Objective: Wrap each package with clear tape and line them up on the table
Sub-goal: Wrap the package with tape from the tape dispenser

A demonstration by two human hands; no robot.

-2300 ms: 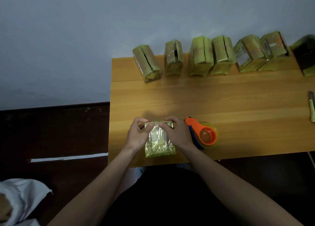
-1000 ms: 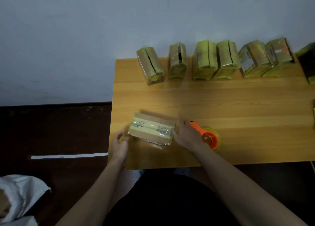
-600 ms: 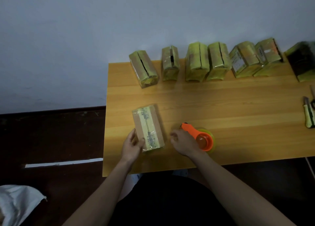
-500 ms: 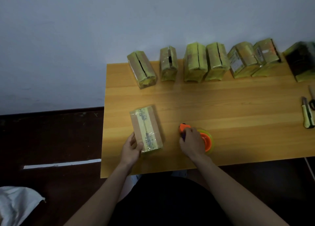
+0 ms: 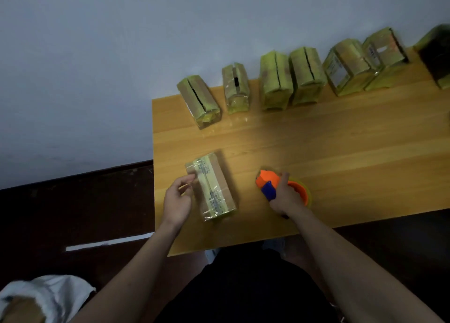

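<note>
A cardboard package (image 5: 214, 188) with a strip of clear tape along its top lies flat near the left front of the wooden table (image 5: 341, 152). My left hand (image 5: 176, 199) is beside its left side, fingers loosely curled, fingertips touching its edge. To the right, my right hand (image 5: 286, 197) grips the orange and blue tape dispenser (image 5: 266, 180), whose clear tape roll (image 5: 304, 192) shows behind the hand. Several wrapped packages (image 5: 275, 79) stand in a row along the back edge by the wall.
A darker package (image 5: 435, 54) ends the row at the far right. The table's left edge (image 5: 153, 176) drops to a dark floor with a white strip (image 5: 107, 243). A white bag (image 5: 36, 296) lies at the lower left.
My right hand has closed round the tape dispenser and tipped its orange head up. My left hand slid from the package's near corner to its left side. The view has tilted.
</note>
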